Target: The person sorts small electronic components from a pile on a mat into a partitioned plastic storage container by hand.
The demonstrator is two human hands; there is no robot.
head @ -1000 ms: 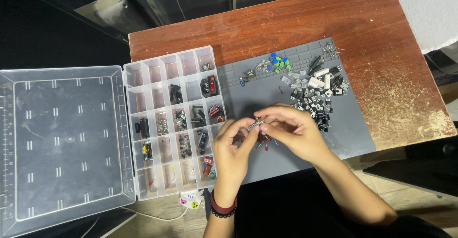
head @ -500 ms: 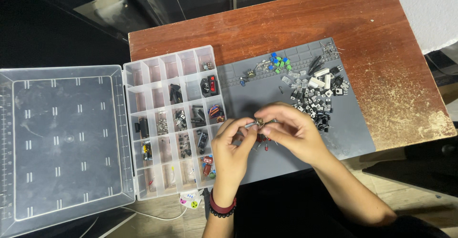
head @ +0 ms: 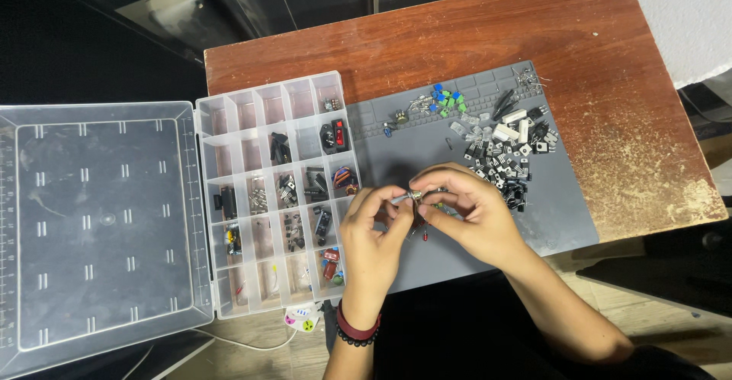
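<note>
Here, part (head: 416,195): small metal piece, held over the mat (head: 549,220), right of the box (head: 263,197).
Left hand (head: 374,231): my fingers pinched one end.
Right hand (head: 469,212): clamped the other end.
Handling: I judged it light, stiff, thin-legged; best held by the body.

Light fell evenly from above, bright on the reddish-brown wooden table (head: 473,37) and the grey rubber work mat (head: 564,212), while the far left background stayed nearly black. The clear plastic organiser lid (head: 99,220) on the left showed soft milky glare. Focus was sharp in the middle, with slight bending at the edges.
</note>
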